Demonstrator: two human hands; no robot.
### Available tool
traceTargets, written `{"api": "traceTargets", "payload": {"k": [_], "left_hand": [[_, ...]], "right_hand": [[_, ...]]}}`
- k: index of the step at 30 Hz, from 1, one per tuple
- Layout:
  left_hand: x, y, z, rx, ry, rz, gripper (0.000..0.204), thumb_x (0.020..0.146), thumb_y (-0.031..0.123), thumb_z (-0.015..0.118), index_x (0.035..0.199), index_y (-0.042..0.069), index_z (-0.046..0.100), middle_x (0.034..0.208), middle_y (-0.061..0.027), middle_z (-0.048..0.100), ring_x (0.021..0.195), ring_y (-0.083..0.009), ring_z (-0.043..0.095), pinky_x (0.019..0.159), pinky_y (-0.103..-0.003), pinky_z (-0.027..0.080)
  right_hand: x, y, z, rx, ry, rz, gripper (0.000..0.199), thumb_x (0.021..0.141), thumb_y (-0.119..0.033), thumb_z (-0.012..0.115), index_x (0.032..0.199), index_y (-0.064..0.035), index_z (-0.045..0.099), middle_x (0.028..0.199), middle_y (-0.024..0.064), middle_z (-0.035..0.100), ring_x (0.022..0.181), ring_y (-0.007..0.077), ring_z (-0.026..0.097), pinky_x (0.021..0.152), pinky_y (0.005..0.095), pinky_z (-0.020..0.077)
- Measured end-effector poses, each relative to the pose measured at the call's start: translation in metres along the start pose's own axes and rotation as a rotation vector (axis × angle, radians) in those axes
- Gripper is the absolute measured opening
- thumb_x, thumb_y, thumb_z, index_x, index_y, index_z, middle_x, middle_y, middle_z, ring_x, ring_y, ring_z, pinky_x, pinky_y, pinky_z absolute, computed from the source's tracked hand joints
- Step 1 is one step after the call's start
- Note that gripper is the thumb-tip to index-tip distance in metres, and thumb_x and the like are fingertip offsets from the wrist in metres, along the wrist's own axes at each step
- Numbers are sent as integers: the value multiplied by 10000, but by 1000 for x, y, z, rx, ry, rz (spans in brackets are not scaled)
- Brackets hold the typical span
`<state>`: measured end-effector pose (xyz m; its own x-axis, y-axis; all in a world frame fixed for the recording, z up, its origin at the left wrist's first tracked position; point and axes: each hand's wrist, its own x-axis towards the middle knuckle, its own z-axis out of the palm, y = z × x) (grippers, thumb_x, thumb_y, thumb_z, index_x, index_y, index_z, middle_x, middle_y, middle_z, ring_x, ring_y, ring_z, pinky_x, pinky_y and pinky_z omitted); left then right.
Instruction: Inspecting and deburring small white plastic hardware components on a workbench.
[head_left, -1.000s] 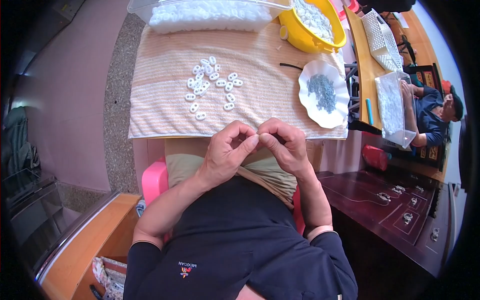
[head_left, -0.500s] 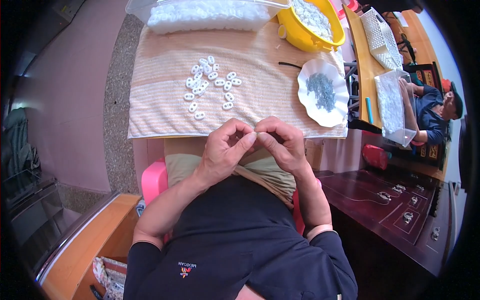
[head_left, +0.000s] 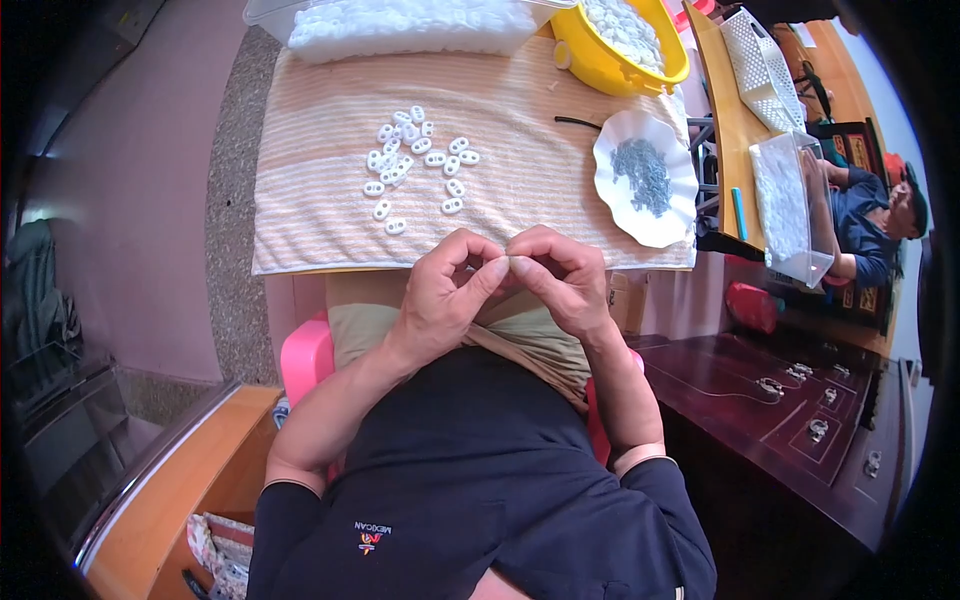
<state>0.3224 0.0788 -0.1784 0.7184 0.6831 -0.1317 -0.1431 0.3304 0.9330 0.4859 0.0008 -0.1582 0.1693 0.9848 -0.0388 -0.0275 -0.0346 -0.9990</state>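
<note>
My left hand point(head_left: 449, 290) and my right hand point(head_left: 563, 278) meet at the near edge of the towel-covered table point(head_left: 530, 170). Thumbs and forefingers of both are pinched together, tip to tip. Whatever sits between them is hidden by the fingers and too small to name. Beyond my hands, several small white oval plastic pieces point(head_left: 396, 172), each with two dark holes, lie loosely scattered on the towel. Right of them stands a white scalloped plate point(head_left: 669, 222) holding a heap of small grey-blue bits point(head_left: 643, 172).
A clear bin point(head_left: 415, 48) of white pieces and a yellow basin point(head_left: 603, 77) of pale pieces stand at the far edge. A thin black strip point(head_left: 577, 122) lies near the plate. At far right, a person point(head_left: 868, 215) reaches into another clear box point(head_left: 783, 205).
My hands stay pinched together with only slight finger movement. The view has shifted a little, so the table sits slightly higher in it.
</note>
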Motion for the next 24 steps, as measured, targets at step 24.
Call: {"api": "traceTargets", "payload": {"k": [24], "left_hand": [[1,0,-3,-24,-35,-21,138,959,138,584,979,5,550,871,-5,591,787,-55,572,672,-210,499]], "right_hand": [[1,3,4,38,29,-15,84,902,21,591,958,64,636,914,100,635,796,136,632,707,247,523]]}}
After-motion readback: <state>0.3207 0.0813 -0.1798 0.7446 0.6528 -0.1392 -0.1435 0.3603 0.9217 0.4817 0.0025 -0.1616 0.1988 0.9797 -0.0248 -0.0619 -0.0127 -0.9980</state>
